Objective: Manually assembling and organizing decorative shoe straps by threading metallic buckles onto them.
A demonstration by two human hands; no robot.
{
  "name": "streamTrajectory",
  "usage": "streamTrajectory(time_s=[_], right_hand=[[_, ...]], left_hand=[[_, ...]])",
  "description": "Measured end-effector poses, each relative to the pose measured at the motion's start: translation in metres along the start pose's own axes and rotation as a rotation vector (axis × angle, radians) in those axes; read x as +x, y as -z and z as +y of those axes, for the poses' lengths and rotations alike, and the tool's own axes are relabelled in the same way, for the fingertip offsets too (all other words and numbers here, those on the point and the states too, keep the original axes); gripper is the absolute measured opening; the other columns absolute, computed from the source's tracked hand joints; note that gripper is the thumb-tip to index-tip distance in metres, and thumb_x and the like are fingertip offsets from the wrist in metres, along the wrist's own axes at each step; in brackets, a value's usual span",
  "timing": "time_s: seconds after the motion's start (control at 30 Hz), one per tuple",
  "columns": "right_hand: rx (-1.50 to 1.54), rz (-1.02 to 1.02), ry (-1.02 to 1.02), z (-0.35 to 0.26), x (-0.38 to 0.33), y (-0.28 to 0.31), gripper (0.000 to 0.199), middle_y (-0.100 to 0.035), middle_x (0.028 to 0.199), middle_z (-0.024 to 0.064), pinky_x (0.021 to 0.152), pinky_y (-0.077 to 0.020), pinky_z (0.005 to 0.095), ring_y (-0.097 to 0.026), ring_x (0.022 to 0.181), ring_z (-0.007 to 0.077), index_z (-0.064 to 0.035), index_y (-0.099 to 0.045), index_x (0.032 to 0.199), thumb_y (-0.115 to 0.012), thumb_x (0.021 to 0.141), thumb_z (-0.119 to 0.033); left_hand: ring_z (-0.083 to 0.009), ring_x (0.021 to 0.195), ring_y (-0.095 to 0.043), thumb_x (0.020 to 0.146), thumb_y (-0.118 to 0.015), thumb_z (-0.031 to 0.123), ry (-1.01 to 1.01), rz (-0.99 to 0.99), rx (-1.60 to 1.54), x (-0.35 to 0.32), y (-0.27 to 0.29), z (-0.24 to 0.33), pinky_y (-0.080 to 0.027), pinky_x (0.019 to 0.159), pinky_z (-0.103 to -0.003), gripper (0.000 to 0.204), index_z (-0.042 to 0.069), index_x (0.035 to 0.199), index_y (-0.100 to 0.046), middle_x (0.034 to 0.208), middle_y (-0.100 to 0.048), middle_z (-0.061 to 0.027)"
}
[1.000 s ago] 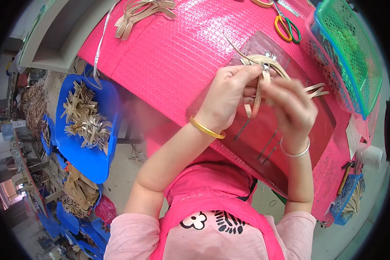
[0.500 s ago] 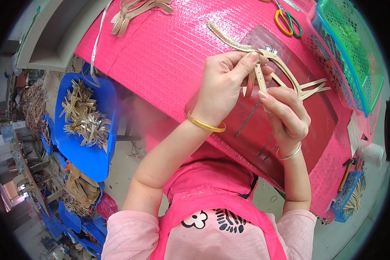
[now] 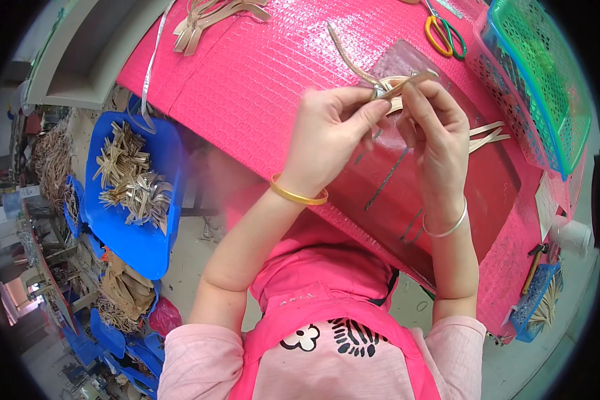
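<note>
Left grip [image 3: 328,132] and right grip [image 3: 441,137] pinch tan strap [image 3: 403,85] over pink table [image 3: 267,87]; blue tray [image 3: 155,250] nearby

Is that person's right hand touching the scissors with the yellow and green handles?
Apart. The head view shows pink tabletop between the right hand and the scissors.

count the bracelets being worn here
2: a gold bracelet just behind the left hand and a silvery bracelet just behind the right hand. No others show.
</note>
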State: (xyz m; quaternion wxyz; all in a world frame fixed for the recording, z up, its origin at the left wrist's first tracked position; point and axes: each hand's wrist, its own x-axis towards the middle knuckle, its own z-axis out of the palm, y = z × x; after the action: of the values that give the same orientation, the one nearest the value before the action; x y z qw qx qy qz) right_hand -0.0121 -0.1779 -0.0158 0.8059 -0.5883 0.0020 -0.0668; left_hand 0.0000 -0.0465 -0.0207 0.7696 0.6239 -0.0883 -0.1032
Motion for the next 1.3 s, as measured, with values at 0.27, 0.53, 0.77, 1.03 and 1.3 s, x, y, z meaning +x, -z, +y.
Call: streamTrajectory(time_s=[0.27,0.53,0.77,1.03,1.3], right_hand=[[0.397,-0.076,-0.345,-0.002,-0.007,-0.007,0.016,-0.054,0.061,0.0022,0.038,-0.0326,0.0161,-0.044,0.042,0.0066,-0.0038,-0.056,0.082,-0.056,0.082,-0.019],[0.035,0.047,0.014,0.005,-0.004,-0.018,0.014,-0.063,0.08,0.0067,0.032,-0.0238,0.0147,-0.035,0.038,-0.0005,-0.0035,-0.054,0.08,-0.052,0.084,-0.017],[0.085,-0.038,0.0,0.009,0.004,-0.021,0.013,-0.06,0.069,0.0013,0.035,-0.0234,0.0146,-0.033,0.04,-0.0008,-0.0035,-0.055,0.082,-0.054,0.084,-0.016],[0.49,-0.078,-0.376,0.011,-0.006,-0.031,0.014,-0.039,0.054,-0.0073,0.038,-0.0159,0.0178,-0.024,0.041,0.0002,-0.0067,-0.054,0.081,-0.056,0.082,-0.021],[0.309,-0.093,-0.41,0.02,-0.005,-0.022,0.012,-0.029,0.052,-0.0066,0.037,-0.0175,0.0188,-0.023,0.037,0.0027,-0.0114,-0.05,0.077,-0.051,0.084,-0.021]], left_hand=[[-0.01,0.063,-0.059,0.078,-0.056,0.002,-0.07,0.127,0.018,-0.007,0.001,-0.001,-0.047,0.056,-0.02,0.014,-0.007,0.088,-0.06,0.073,-0.063,-0.009],[-0.0144,0.072,-0.061,0.077,-0.055,-0.005,-0.198,0.174,0.109,-0.011,0.0,-0.005,-0.049,0.062,-0.02,0.025,-0.006,0.102,-0.053,0.077,-0.062,-0.0104],[-0.0133,0.067,-0.061,0.075,-0.055,-0.006,-0.299,0.147,0.564,-0.01,0.013,0.014,-0.049,0.056,-0.02,0.027,-0.005,0.103,-0.052,0.07,-0.062,-0.0097],[-0.0111,0.064,-0.06,0.074,-0.056,-0.002,-0.079,0.119,0.293,0.001,0.027,0.009,-0.048,0.054,-0.02,0.024,-0.006,0.098,-0.055,0.072,-0.063,-0.0122],[-0.0147,0.054,-0.061,0.071,-0.058,0.0,-0.251,0.226,0.423,0.002,0.023,-0.008,-0.045,0.046,-0.025,0.014,-0.003,0.084,-0.06,0.064,-0.062,-0.013]])
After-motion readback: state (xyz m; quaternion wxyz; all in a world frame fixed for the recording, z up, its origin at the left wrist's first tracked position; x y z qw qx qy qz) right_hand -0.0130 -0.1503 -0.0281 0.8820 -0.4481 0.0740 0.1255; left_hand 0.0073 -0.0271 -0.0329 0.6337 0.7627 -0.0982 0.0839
